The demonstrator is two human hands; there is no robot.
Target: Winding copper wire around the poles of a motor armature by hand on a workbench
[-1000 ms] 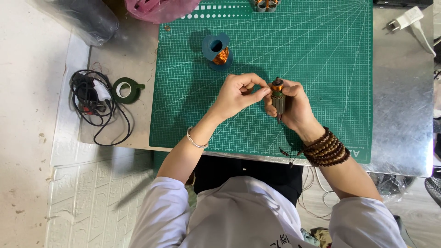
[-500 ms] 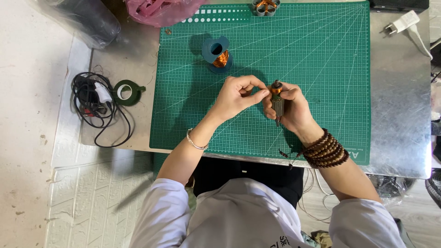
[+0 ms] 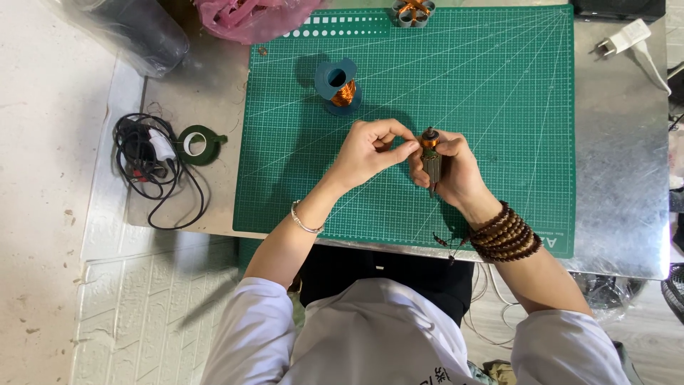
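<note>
My right hand [image 3: 456, 171] grips a small motor rotor [image 3: 430, 157] with copper winding at its top, held upright over the green cutting mat [image 3: 499, 93]. My left hand [image 3: 370, 150] is beside it, thumb and forefinger pinched close to the rotor's top; any wire between them is too fine to see. A blue spool of copper wire [image 3: 339, 87] lies on the mat beyond my left hand. A string of brown beads wraps my right wrist and a thin bracelet my left.
A roll of dark green tape [image 3: 195, 144] and a tangle of black cable [image 3: 146, 160] lie left of the mat. A pink bag [image 3: 249, 18] and a second wound part [image 3: 413, 11] sit at the far edge. A white plug [image 3: 623, 37] lies at far right.
Both hands stay together over the mat. The rotor has been turned slightly in my right hand, and my left fingers have shifted at its top.
</note>
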